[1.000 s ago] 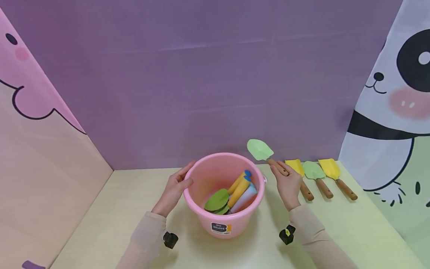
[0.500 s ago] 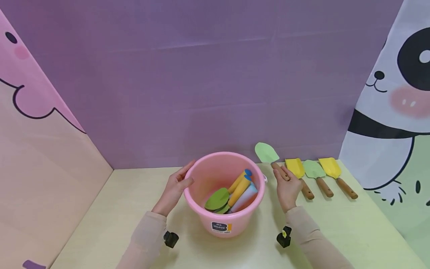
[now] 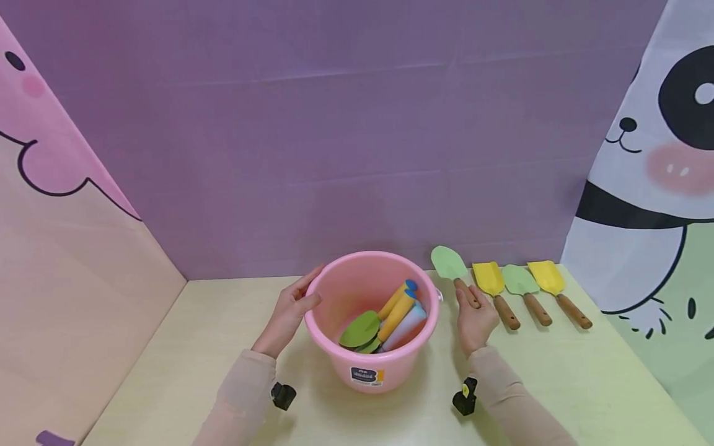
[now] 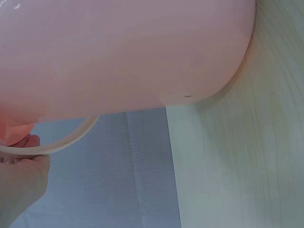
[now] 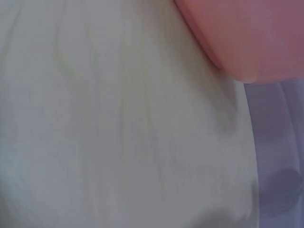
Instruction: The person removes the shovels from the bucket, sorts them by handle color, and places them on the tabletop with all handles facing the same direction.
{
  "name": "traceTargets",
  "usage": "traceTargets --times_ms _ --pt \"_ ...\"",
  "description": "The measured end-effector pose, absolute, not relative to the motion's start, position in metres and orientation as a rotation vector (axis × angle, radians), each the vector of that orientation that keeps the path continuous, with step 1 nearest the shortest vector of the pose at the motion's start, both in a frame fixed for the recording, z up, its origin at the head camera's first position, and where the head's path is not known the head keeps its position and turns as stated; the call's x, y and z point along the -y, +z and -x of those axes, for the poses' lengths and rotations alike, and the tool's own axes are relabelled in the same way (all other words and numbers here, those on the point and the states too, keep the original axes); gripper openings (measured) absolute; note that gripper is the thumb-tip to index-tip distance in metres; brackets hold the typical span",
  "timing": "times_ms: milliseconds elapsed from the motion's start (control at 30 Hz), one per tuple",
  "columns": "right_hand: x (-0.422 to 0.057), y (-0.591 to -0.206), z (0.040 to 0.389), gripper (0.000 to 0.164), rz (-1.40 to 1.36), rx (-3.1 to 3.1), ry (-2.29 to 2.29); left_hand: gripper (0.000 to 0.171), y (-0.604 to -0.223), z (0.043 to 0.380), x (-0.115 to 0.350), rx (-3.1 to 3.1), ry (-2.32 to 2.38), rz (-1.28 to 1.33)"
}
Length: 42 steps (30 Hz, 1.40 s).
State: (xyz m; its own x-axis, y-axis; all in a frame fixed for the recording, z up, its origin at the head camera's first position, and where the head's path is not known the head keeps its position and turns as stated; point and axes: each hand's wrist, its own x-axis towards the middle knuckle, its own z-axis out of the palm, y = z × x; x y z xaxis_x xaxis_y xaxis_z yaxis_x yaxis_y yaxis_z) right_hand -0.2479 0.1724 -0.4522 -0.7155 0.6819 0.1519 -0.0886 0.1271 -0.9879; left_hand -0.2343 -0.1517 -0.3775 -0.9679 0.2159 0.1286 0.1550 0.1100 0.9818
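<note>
A pink bucket (image 3: 403, 370) stands on the table in the head view, its mouth tipped toward me. My left hand (image 3: 287, 314) grips its left rim, thumb over the edge; the left wrist view shows the fingers at the pale bail handle (image 4: 78, 133). Inside lie green trowels (image 3: 359, 329) with yellow, blue-tipped handles (image 3: 398, 316) and a pale blue handle (image 3: 406, 327). To the right of the bucket, my right hand (image 3: 476, 317) holds a light green trowel (image 3: 448, 262) by its wooden handle, blade pointing up and away. The right wrist view misses that hand.
Right of my right hand, a yellow shovel (image 3: 488, 279), a light green trowel (image 3: 520, 280) and another yellow shovel (image 3: 547, 277) lie in a row on the pale table (image 3: 586, 384). A purple backdrop (image 3: 357, 136) rises behind, with printed side panels left and right.
My right hand has lowered the light green trowel and turned its blade to the right, away from the bucket. My left hand and the bucket have stayed in place.
</note>
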Motion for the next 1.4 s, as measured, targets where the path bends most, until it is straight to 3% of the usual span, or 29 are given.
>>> traceTargets --times_ms 967,1400 --pt "-0.18 -0.492 0.254 0.046 0.913 1.86 1.709 0.053 -0.377 0.234 0.152 -2.307 2.032 -0.399" --pt "-0.183 -0.493 0.258 0.047 0.997 1.968 1.657 0.053 -0.374 0.231 0.152 -2.307 2.049 -0.386"
